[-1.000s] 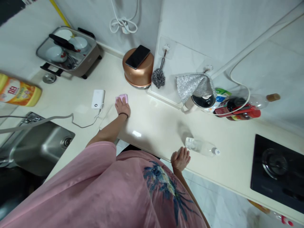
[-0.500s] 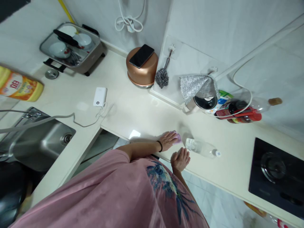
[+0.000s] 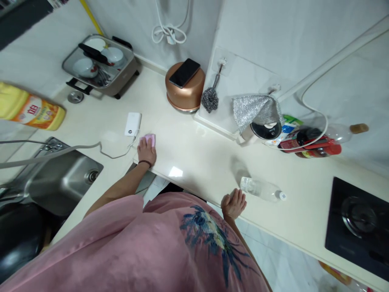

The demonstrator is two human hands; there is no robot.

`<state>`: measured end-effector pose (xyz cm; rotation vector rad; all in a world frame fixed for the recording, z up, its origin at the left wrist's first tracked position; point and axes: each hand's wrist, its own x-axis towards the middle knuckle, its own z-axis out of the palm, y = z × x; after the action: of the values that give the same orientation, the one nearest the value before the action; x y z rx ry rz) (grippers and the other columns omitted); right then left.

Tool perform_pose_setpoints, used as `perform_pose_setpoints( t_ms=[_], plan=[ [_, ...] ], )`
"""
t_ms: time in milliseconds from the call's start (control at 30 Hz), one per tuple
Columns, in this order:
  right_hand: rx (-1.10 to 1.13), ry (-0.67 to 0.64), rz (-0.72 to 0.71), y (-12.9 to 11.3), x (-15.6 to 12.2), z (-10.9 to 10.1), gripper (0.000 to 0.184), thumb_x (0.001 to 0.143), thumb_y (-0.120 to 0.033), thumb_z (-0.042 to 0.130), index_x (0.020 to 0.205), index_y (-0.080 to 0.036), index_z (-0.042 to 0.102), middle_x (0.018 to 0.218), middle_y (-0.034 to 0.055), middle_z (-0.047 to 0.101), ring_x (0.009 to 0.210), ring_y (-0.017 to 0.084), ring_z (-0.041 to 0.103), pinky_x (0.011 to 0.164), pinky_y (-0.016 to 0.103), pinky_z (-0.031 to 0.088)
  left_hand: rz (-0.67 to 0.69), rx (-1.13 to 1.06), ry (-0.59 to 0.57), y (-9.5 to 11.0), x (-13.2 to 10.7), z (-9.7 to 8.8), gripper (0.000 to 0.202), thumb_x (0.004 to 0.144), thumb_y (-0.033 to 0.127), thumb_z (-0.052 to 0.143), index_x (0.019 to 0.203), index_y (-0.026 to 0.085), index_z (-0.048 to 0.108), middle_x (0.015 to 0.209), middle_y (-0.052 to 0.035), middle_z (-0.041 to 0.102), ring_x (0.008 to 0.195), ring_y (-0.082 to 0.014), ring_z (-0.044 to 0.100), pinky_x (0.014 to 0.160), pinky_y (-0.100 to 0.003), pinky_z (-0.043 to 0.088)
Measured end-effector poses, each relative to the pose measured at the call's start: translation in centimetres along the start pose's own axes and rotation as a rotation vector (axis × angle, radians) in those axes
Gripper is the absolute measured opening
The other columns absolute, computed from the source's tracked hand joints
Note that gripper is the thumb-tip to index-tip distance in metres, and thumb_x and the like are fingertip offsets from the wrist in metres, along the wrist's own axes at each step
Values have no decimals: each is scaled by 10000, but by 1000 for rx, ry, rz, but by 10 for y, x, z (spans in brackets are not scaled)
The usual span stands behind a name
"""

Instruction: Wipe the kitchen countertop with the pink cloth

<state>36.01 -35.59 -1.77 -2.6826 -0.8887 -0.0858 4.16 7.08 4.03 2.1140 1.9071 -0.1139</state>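
1. The left hand (image 3: 147,153) seems best kept flat, pressing evenly and clear of the thin grey cable (image 3: 117,157).
2. It lies open-palmed on the small pinkish-lilac cloth (image 3: 151,139), well apart from the right hand (image 3: 234,203), which rests unclenched at the counter's edge.
3. The cloth, soft-looking and partly covered, lies on the glossy cream counter (image 3: 194,154) near the white rectangular power bank (image 3: 133,124).

Pale walls (image 3: 267,44) bounded the room.
A yellow pipe (image 3: 91,17) ran at left, a white pipe (image 3: 304,79) slanted at right; light glinted in the sink (image 3: 57,190); pale tiles (image 3: 273,245) lay below.
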Motion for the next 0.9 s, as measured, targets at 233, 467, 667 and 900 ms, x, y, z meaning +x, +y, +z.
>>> perform_pose_setpoints(
  t_ms=[233,467,667,900],
  plan=[
    [-1,-4,-1,1,-1,2,688,1069,-488,383,1651,-142,505,1636,241,533,1592,406,385,1257,727,290,207,8,-87,54,-77,38,675,1103,311,334,1749,116,326,1842,-202,163,1723,-364,95,1366,-600,154],
    [-6,-13,-1,2,0,1,696,1069,-496,368,1646,-133,511,1631,243,539,1590,411,387,1258,723,289,1131,-102,-171,183,-179,102,597,1064,249,532,1651,358,537,1760,-45,436,1684,-270,282,1377,-491,207],
    [7,-3,-14,3,1,0,695,1063,-488,390,1641,-124,512,1624,256,540,1583,427,386,1248,734,290,1302,-70,-171,203,-188,118,514,1063,302,601,1576,293,623,1757,-62,444,1666,-243,329,1371,-457,234],
    [22,6,-16,4,1,1,685,1058,-489,423,1641,-143,520,1629,251,537,1578,442,396,1244,749,289,779,-53,-186,65,-112,60,626,1090,260,441,1716,278,444,1798,-94,358,1705,-298,215,1380,-514,189]
  ],
)
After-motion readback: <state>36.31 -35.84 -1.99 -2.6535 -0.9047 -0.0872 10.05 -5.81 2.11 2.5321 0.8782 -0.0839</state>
